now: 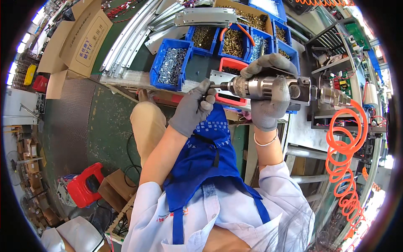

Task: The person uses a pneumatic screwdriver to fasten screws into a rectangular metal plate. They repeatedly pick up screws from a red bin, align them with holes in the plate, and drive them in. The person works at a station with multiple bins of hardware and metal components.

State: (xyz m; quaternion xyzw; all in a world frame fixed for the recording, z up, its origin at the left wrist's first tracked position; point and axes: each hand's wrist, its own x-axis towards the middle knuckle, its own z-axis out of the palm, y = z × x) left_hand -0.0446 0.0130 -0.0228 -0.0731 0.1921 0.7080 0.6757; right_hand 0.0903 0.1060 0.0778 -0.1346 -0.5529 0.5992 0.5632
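Observation:
My right hand, in a grey glove, is wrapped round the metal body of an air screwdriver, held level with its tip to the left. A coiled orange air hose runs from its back end. At the other end my gloved left hand is closed on the dark screwdriver bit; whether a screw sits between those fingertips is hidden. Just beyond the tool lies a red bin with small dark parts. A blue bin of silvery screws stands past my left hand at the bench edge.
More blue bins hold brass-coloured screws at the back. Long metal strips lie on the bench at left, next to an open cardboard box. A metal rack with green circuit boards stands at right. A red case rests on the floor.

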